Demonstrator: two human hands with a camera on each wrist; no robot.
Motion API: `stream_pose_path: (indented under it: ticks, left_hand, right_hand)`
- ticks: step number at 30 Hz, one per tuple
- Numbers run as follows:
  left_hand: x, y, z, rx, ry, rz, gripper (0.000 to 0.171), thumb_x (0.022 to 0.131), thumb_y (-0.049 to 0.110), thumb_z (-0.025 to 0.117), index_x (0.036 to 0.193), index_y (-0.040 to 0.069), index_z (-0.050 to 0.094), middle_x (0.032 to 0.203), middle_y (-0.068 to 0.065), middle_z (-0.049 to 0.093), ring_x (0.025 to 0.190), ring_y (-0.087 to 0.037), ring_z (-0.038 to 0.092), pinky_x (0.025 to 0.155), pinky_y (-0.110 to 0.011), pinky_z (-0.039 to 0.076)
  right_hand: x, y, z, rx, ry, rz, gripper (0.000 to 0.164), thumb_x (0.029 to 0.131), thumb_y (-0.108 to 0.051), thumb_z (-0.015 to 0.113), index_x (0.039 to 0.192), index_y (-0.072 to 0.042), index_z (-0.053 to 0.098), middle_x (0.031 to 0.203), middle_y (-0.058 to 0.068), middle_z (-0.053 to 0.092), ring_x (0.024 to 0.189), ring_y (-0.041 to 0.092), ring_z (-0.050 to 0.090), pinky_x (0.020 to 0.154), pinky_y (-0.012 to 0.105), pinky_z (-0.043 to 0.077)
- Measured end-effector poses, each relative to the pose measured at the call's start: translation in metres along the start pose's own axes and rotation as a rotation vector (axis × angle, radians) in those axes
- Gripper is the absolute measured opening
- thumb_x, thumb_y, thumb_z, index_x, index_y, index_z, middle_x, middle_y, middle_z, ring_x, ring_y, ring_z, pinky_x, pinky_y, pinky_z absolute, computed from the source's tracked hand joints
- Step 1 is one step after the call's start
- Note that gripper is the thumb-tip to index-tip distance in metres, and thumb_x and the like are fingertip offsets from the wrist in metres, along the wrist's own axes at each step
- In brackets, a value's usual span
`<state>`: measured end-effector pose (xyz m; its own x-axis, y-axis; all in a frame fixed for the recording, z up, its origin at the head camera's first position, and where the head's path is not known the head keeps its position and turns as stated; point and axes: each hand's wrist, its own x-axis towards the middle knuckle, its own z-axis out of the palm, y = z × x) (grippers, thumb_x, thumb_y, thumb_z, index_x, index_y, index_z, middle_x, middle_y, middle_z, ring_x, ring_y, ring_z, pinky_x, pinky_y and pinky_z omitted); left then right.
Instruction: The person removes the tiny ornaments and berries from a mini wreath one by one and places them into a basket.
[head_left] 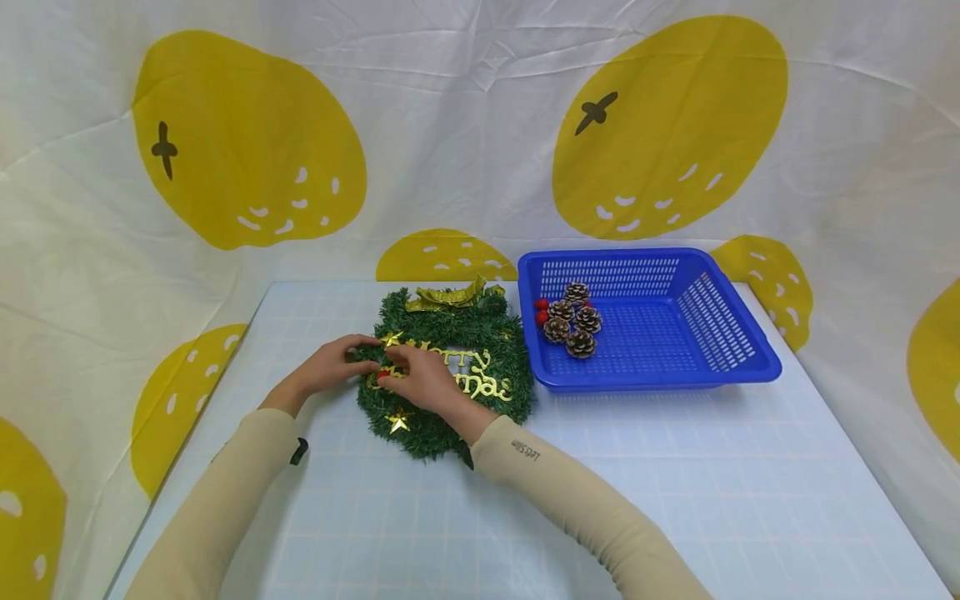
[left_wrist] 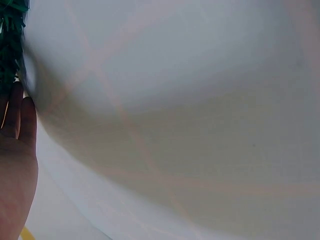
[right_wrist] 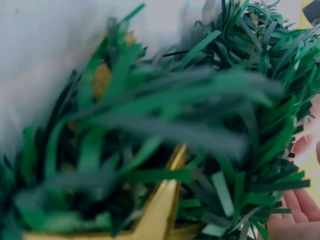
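Observation:
A green tinsel wreath (head_left: 427,437) lies flat on the table, with gold "Merry Christmas" lettering (head_left: 483,385) across its middle, gold stars (head_left: 398,421) and a gold bow (head_left: 448,296) at its far side. My left hand (head_left: 330,367) holds the wreath's left edge, thumb and forefinger apart there. Over the left part of the ring, my right hand (head_left: 426,379) pinches a small red ball (head_left: 383,375) against the greenery; its fingertips are partly hidden. Close up in the right wrist view are the wreath's strands (right_wrist: 150,125) and a gold star point (right_wrist: 167,195).
Right of the wreath stands a blue plastic basket (head_left: 652,379). Several pine cones (head_left: 581,343) and red balls (head_left: 542,317) are in its left part. A white curtain with yellow fruit print (head_left: 465,150) hangs behind the pale checked table (head_left: 450,533).

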<state>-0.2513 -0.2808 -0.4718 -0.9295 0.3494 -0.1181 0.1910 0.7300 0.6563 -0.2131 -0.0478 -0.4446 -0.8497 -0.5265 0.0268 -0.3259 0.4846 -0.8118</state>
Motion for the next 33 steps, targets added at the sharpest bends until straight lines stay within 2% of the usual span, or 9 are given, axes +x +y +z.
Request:
stream_pose_path:
  ticks: [18,33]
  left_hand:
    - [-0.002,-0.001,0.000,-0.003,0.004,-0.002,0.056,0.094,0.040,0.066,0.140,0.011,0.053,0.147,-0.017,0.044,0.132,-0.040,0.043,0.102,-0.057,0.040]
    - [-0.001,0.003,-0.002,0.013,-0.005,-0.003,0.057,0.095,0.040,0.064,0.140,0.008,0.052,0.146,-0.021,0.043,0.131,-0.044,0.041,0.103,-0.059,0.039]
  right_hand:
    - [0.005,0.004,0.003,-0.131,-0.024,-0.073,0.052,0.092,-0.023,0.071,0.138,-0.006,0.055,0.132,0.007,0.061,0.116,0.019,0.060,0.094,0.027,0.050]
    - [0.011,0.001,0.006,-0.170,-0.027,-0.058,0.045,0.093,-0.023,0.070,0.135,-0.009,0.059,0.129,0.004,0.064,0.114,0.015,0.061,0.091,0.024,0.050]
